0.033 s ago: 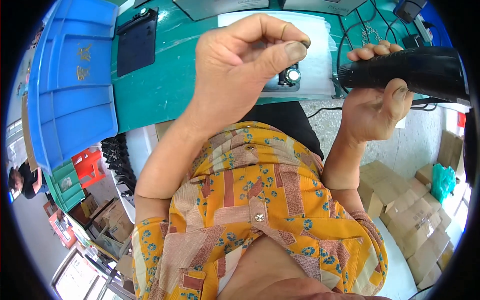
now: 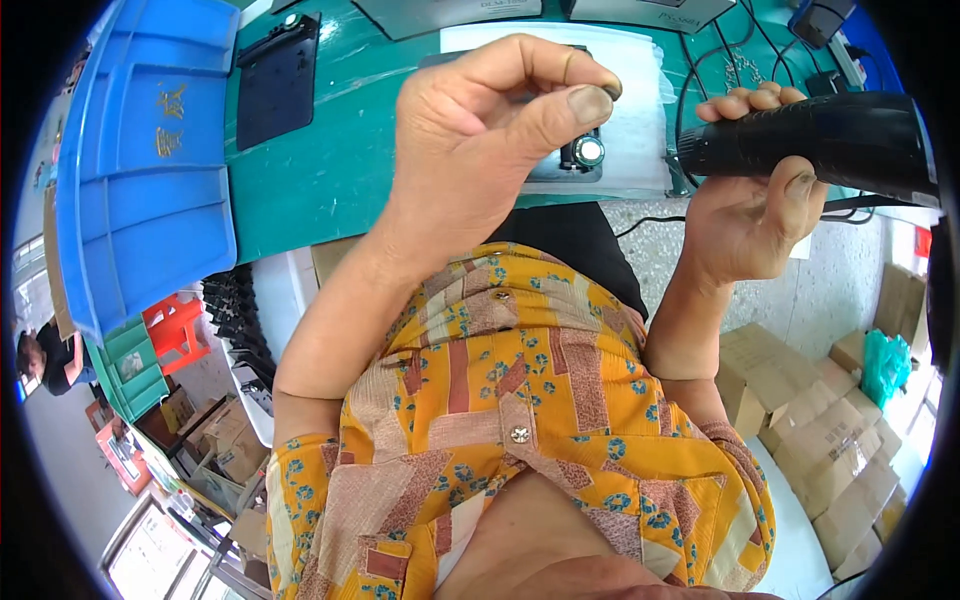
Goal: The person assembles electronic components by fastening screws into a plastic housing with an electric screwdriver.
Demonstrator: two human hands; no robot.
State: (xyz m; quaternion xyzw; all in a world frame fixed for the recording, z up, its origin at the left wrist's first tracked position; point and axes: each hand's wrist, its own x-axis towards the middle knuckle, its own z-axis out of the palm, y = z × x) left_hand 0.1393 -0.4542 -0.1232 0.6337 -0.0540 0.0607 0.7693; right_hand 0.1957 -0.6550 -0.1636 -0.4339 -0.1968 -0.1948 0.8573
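Two hands were seen. By the right hand (image 2: 750,215), one black cylindrical tool (image 2: 810,142) was clasped, the fingers curled over its far side and the thumb tip set at its near side. On the left hand (image 2: 490,130), thumb and forefinger were brought nearly tip to tip; whether anything small was pinched there could not be told.

Just below those left fingertips, one dark device (image 2: 568,158) with one round, silver-rimmed part (image 2: 590,152) was placed over one white sheet (image 2: 640,110), which was spread on the green table (image 2: 360,130). Well to the left of the left fingers, one black plate (image 2: 278,95) and, farther out, one blue bin (image 2: 150,200) were seen. Beyond the fingers, two boxes (image 2: 650,12) were set side by side. Past the right fingertips, small metal pieces (image 2: 740,68) were scattered, too tiny to be counted.

Much of the device was covered by the left hand, so its full outline could not be made out. The tool's right end was lost in the dark rim, and both boxes were cut off above.
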